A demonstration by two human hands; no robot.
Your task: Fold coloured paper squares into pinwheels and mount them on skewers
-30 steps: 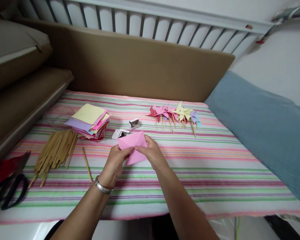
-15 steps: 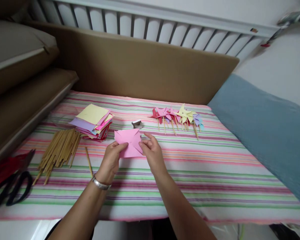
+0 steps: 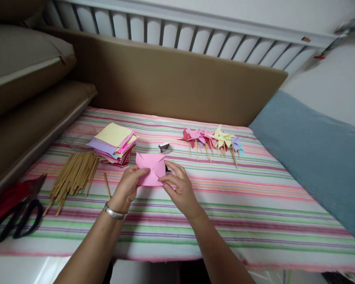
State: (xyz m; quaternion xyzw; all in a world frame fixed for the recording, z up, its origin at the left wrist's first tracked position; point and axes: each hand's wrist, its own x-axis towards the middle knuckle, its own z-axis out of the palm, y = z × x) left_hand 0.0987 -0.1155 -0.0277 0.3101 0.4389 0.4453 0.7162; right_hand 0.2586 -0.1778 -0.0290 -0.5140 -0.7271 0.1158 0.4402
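Both hands hold a pink paper square (image 3: 150, 168) with cut corners just above the striped cloth (image 3: 225, 205). My left hand (image 3: 127, 187), with a silver bracelet on its wrist, pinches the sheet's left edge. At the sheet's lower right, the fingers of my right hand (image 3: 179, 187) are pinched on a folded-in corner. A small metal object (image 3: 165, 148) lies just behind the paper. The paper partly hides a small white box behind it.
A stack of coloured paper squares (image 3: 114, 142) and a bundle of wooden sticks (image 3: 73, 175) lie at the left, one loose stick (image 3: 107, 185) beside them. Finished pinwheels (image 3: 213, 140) lie at the back right. Black scissors (image 3: 17, 217) rest at the far left. A blue cushion (image 3: 316, 157) borders the right.
The pink sheet has been turned and lowered toward the cloth, its corners folding toward the middle. My right hand has shifted to the sheet's lower right edge.
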